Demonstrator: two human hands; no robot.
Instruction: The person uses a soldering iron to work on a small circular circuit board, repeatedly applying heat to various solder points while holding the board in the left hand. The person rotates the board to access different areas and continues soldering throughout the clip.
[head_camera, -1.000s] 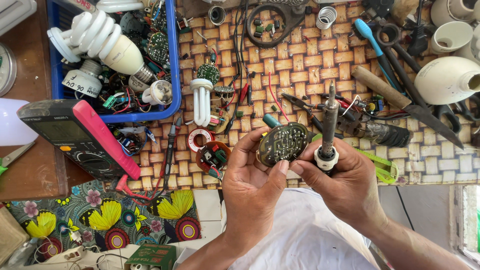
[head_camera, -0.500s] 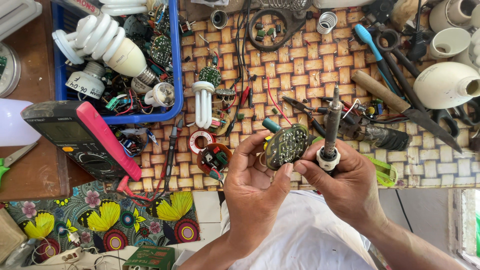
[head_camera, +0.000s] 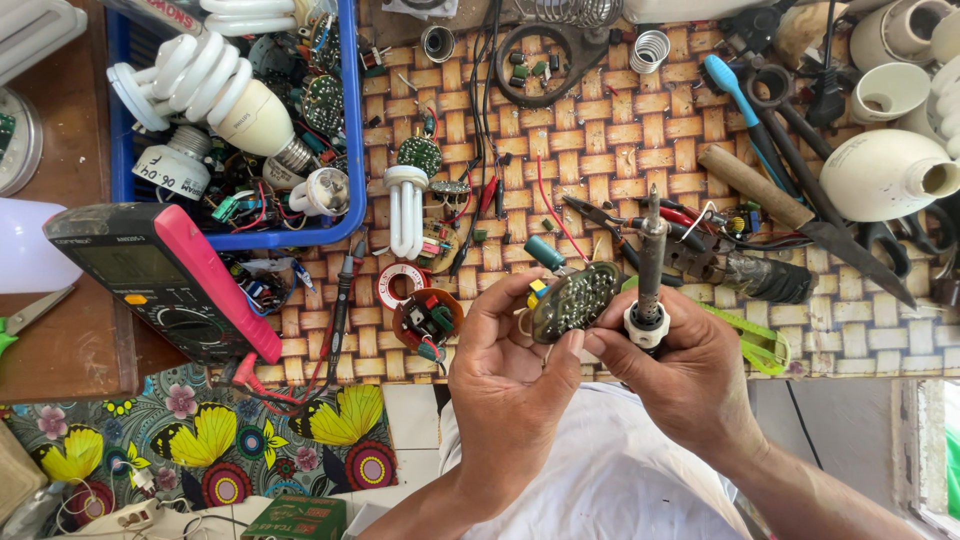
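Close in, two hands over a white shirt: left hand (head_camera: 515, 375) pinches one round circuit board (head_camera: 573, 298) by its edge, solder side up; right hand (head_camera: 690, 375) is clamped on one soldering iron (head_camera: 650, 265), tip pointing away. Compared with a second ago, board and iron sit almost unchanged, hands steady. Beyond, on the woven mat (head_camera: 610, 150): one multimeter (head_camera: 165, 280), one blue tray (head_camera: 352, 150) of bulbs.

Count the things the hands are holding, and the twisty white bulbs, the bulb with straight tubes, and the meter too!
Round circuit board, in left hand: 1
Soldering iron, in right hand: 1
Spiral bulbs in the blue tray: 2
Straight-tube bulb: 1
Meter: 1
Total: 6
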